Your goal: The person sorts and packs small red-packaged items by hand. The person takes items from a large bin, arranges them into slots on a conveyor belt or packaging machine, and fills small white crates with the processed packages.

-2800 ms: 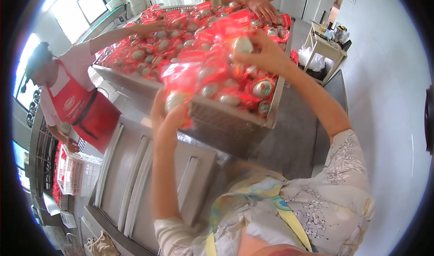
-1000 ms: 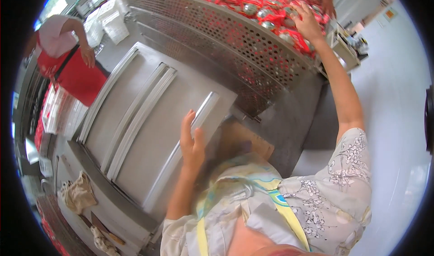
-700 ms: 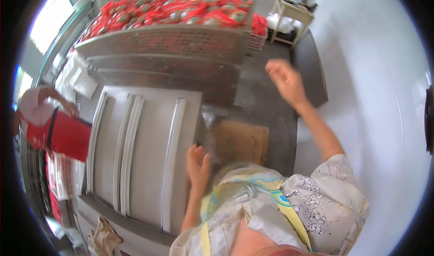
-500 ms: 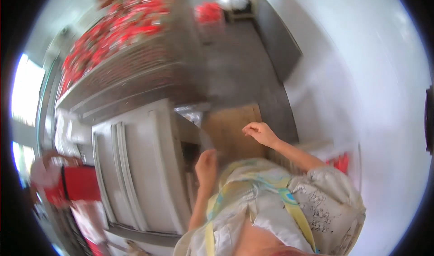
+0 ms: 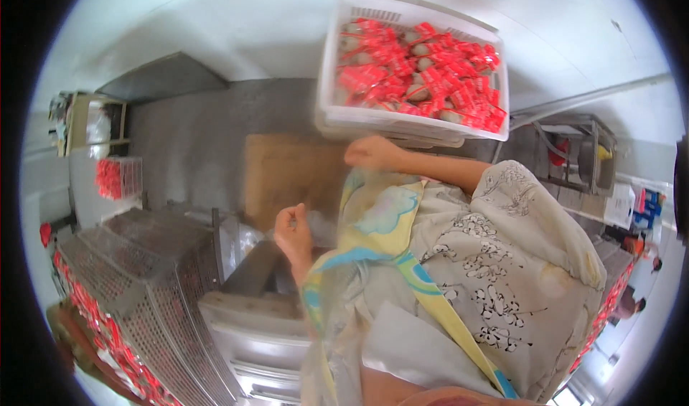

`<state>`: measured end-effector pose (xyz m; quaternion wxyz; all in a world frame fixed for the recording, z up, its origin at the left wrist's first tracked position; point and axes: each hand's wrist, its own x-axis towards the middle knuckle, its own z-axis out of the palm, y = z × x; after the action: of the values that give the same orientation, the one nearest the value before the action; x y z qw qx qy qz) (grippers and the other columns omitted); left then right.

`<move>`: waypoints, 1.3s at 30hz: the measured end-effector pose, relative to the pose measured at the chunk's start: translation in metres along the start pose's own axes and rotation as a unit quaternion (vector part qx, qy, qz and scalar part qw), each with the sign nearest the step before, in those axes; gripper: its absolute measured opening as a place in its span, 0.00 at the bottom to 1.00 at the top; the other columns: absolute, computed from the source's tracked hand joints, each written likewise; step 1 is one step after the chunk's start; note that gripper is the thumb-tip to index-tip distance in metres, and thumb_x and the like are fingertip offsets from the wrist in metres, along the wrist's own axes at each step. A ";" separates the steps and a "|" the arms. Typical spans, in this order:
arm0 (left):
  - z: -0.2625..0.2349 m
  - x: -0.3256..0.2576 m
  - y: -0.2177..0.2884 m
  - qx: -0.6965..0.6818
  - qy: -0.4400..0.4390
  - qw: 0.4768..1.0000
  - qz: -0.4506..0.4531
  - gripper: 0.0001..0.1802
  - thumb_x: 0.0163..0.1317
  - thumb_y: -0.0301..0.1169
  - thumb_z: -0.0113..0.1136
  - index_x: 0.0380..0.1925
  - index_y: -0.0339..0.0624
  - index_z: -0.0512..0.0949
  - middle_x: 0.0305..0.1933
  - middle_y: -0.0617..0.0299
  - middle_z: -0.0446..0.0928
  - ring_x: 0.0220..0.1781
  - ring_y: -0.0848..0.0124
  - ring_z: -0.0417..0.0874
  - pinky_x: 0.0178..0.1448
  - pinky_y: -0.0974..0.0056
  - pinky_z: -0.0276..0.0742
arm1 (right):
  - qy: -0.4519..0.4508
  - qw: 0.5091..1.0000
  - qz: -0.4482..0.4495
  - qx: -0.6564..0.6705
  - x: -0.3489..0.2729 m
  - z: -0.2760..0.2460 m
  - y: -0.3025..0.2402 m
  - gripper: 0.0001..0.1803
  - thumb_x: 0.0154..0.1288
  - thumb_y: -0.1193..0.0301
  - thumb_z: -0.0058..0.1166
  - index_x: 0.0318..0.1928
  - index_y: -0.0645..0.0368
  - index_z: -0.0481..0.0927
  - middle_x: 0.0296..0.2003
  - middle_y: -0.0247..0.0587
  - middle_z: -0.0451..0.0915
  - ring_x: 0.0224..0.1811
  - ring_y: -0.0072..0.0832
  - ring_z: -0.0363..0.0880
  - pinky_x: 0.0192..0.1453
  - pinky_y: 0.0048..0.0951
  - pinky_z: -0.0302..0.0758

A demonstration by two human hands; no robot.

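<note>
My left hand (image 5: 293, 235) hangs in the air in front of my apron (image 5: 387, 216), its fingers curled and nothing visible in them. Higher and further right, my right hand (image 5: 373, 153) is loosely closed and a little blurred; no held object shows. It is nearest the lower left corner of a white plastic crate (image 5: 325, 97), apparently just short of it. Many red wrapped packets (image 5: 430, 69) lie in that crate, with pale grey round items showing among them. A brown cardboard sheet (image 5: 276, 173) lies on the floor beyond my hands.
At the left stand stacked perforated crates (image 5: 136, 262) with red packets along their edge, and a small crate of red items (image 5: 118, 176). A pale ribbed cabinet (image 5: 262, 331) is close to my left arm. Right are a metal rack (image 5: 574, 155) and people (image 5: 631, 302).
My view has swung right, bringing the white crate of red packets in front of me and the perforated stacks to the lower left. Both hands remain raised and curled.
</note>
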<state>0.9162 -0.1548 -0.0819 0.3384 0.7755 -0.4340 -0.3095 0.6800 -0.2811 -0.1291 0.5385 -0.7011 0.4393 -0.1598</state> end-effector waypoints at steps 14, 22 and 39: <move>0.095 0.067 0.119 0.049 -0.231 0.880 0.413 0.41 0.47 0.33 0.68 0.61 0.43 0.60 0.58 0.50 0.68 0.56 0.58 0.72 0.54 0.58 0.73 | 0.024 1.000 0.006 0.015 -0.099 -0.030 -0.053 0.13 0.56 0.64 0.57 0.37 0.59 0.79 0.31 0.43 0.80 0.33 0.33 0.79 0.39 0.32 0.74; 0.210 0.084 0.157 0.284 -0.327 0.804 0.407 0.69 0.31 0.50 0.74 0.68 0.48 0.37 0.67 0.41 0.50 0.65 0.47 0.59 0.57 0.51 0.70 | 0.232 0.966 0.114 0.017 -0.186 -0.063 -0.024 0.12 0.56 0.70 0.58 0.40 0.60 0.78 0.31 0.40 0.78 0.29 0.26 0.75 0.34 0.25 0.71; 0.208 0.064 0.090 0.117 -0.292 0.801 0.509 0.32 0.48 0.51 0.64 0.52 0.49 0.70 0.55 0.45 0.63 0.56 0.49 0.67 0.51 0.54 0.72 | 0.231 0.883 0.300 -0.276 -0.160 -0.028 -0.010 0.40 0.50 0.54 0.60 0.58 0.64 0.61 0.44 0.53 0.72 0.39 0.44 0.78 0.39 0.38 0.76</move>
<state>0.7414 -0.2997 -0.1431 0.2108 0.3499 -0.8774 -0.2518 0.5744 -0.1720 -0.0699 0.2284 -0.5991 0.7672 -0.0202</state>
